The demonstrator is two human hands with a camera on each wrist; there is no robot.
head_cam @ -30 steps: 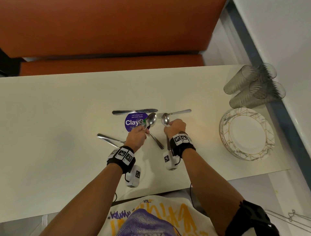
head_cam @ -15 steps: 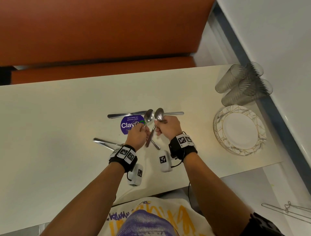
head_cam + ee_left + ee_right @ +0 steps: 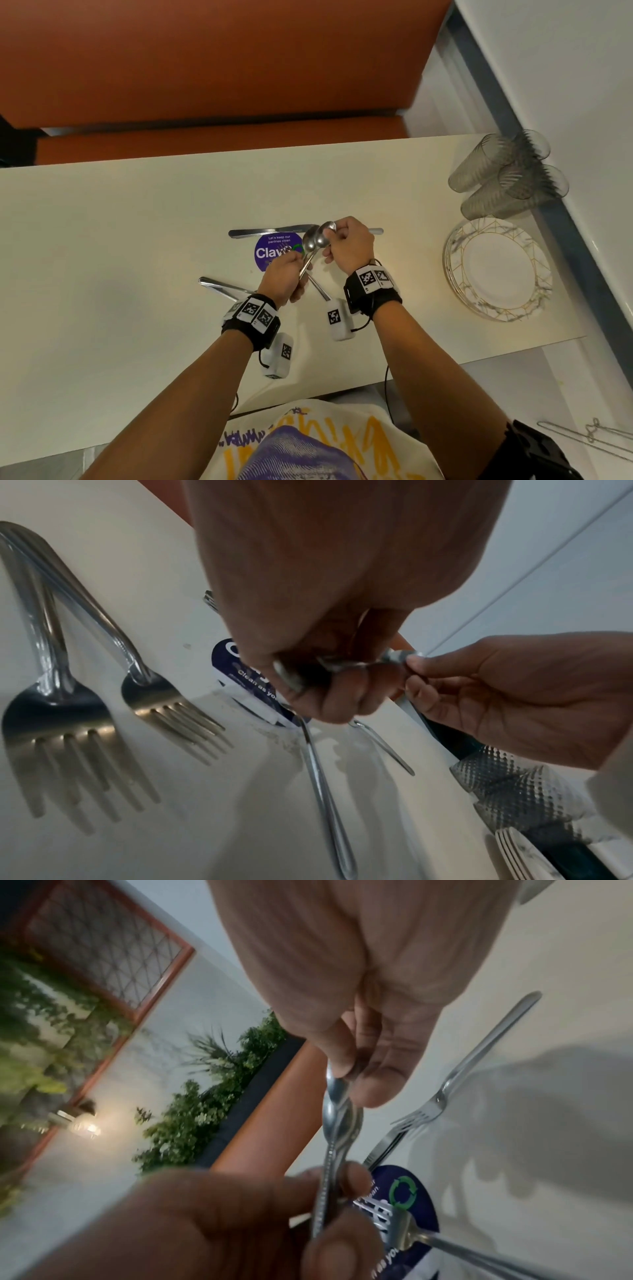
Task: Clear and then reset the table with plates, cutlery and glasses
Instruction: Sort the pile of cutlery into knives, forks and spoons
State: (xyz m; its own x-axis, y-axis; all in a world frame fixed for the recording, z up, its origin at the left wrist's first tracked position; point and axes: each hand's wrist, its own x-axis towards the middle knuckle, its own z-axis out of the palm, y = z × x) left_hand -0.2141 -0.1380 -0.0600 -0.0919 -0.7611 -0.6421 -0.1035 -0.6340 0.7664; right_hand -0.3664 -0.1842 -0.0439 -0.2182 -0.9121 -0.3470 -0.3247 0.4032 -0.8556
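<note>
Two metal spoons [image 3: 315, 241] are held above the table with their bowls nested. My left hand [image 3: 281, 274] grips their handles [image 3: 323, 1199]. My right hand [image 3: 346, 244] pinches the tip of the bowls [image 3: 337, 1088] between thumb and fingers, as the left wrist view also shows [image 3: 399, 657]. Under the hands a fork [image 3: 404, 1229] lies with its tines on a purple round sticker [image 3: 270, 255]. A knife [image 3: 267, 232] lies behind the sticker. Another fork [image 3: 445, 1096] lies to its right, with only its handle end [image 3: 375, 231] showing in the head view. Two forks [image 3: 103, 710] lie left of my left hand.
A stack of white plates with gold lines [image 3: 496, 270] sits at the table's right end, with several ribbed glasses [image 3: 507, 174] behind it by the wall. An orange bench [image 3: 205, 140] runs along the far side. The near table edge [image 3: 342, 387] is at my body.
My right hand carried its spoon leftward onto the spoon in my left hand. The bowls now nest together, and my right fingers have shifted up to the bowl tip.
</note>
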